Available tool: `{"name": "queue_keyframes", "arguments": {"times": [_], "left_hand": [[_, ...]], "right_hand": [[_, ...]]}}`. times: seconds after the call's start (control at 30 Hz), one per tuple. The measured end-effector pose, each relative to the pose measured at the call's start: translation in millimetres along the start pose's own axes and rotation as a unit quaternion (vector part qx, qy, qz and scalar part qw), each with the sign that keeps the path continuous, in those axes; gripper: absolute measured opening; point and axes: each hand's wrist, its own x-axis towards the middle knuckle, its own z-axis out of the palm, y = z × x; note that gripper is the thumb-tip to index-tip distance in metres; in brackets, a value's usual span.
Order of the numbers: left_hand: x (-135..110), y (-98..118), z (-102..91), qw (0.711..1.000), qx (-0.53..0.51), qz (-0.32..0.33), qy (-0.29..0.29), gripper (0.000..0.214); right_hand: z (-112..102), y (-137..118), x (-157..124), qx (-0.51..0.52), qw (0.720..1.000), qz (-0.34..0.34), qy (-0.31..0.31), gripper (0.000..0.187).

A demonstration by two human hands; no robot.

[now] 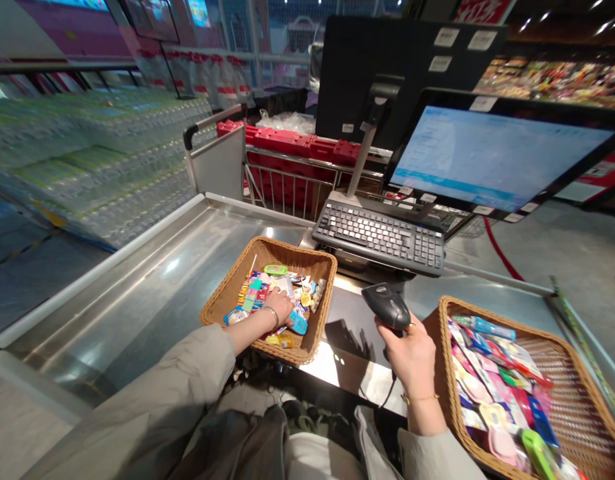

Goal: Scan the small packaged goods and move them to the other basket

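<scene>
My left hand point(280, 305) reaches down into a brown wicker basket point(212, 308). Its fingers lie stretched over the small packaged goods there, and none appears gripped. Around it are a green packet point(275, 270), a blue item point(298, 323) by the thumb and a yellow item point(280, 341) near the basket's front side. Wrapped round the handle of a black barcode scanner point(386, 305), my right hand point(412, 350) is closed. The scanner is held above the metal counter between two baskets, its head tilted toward the left. Part of its cable shows below my hand.
At the right, a second wicker basket point(443, 373) holds many packaged items. Behind the counter point(152, 257) stand a keyboard point(382, 233) and a lit monitor point(497, 157). A metal trolley point(217, 157) and red crates point(292, 141) are beyond; stacked bottles point(102, 153) fill the left.
</scene>
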Motion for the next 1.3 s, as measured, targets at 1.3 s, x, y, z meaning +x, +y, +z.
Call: {"name": "queue_keyframes", "arguments": {"times": [1.3], "left_hand": [[-11, 15, -103.5, 0.951, -0.056, -0.047, 0.302, 0.015]], "right_hand": [[-15, 4, -3, 0.048, 0.996, -0.066, 0.018, 0.033]]}}
